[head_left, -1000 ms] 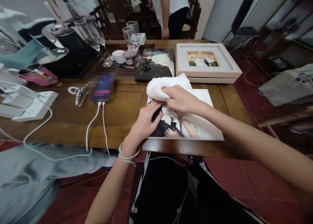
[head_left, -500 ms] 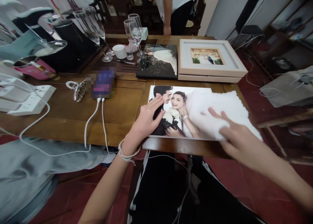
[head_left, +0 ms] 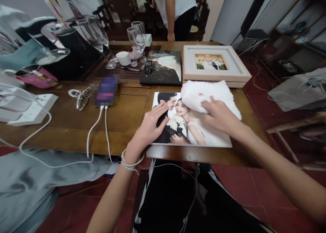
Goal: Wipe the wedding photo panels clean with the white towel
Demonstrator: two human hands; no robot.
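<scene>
A photo panel [head_left: 175, 127] with a picture of a couple lies flat at the front edge of the wooden table. My left hand [head_left: 152, 122] rests on its left side, fingers stretched out. In my right hand [head_left: 220, 114] is a fluffy white cloth [head_left: 209, 90], pressed onto the panel's upper right part and spreading past its far edge. The fingers curl into the cloth, which hides their tips.
Behind the panel are a dark photo panel [head_left: 163, 68] and a pale picture frame [head_left: 216, 63]. Farther left stand several glasses [head_left: 136, 39] and a white cup [head_left: 123, 58]. A phone [head_left: 107, 90] with cables, a hair claw [head_left: 80, 97] and a power strip [head_left: 38, 109] lie left. A person [head_left: 175, 12] stands beyond.
My right hand has moved the white cloth up and to the left across the panel, baring its lower right corner. My left hand stays in place on the panel.
</scene>
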